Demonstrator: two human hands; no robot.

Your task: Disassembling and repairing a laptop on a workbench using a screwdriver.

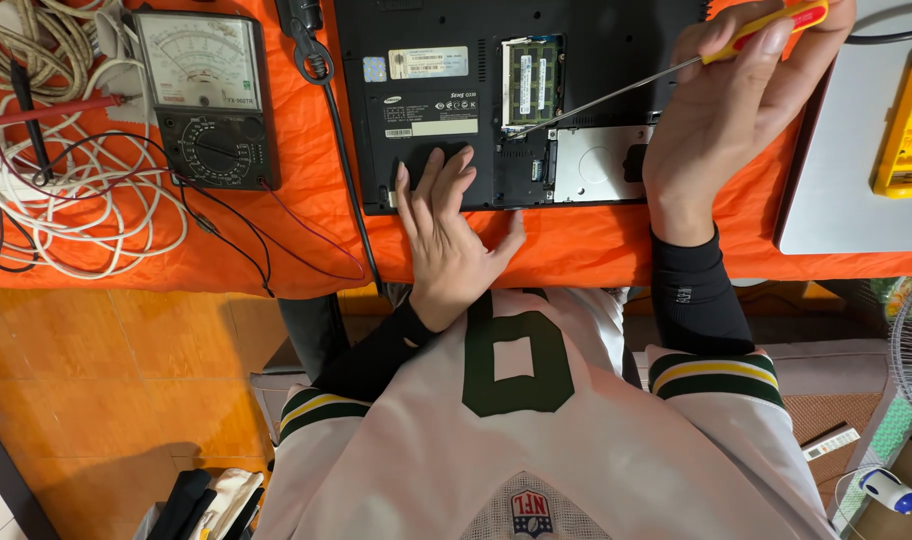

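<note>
We list: laptop (446, 90), matt black plastic underside; screwdriver (676, 68), bright smooth metal shaft, glossy yellow-red plastic handle; table cover (276, 240), orange cloth, creased; floor (126, 380), glossy orange tiles; meter (208, 100), black plastic casing.

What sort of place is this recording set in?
Probably a small electronics repair bench, perhaps at home. An opened laptop lies underside up on an orange cloth, an analog multimeter sits beside coiled cables, and the right hand works a screwdriver into it while the left hand steadies it.
</note>
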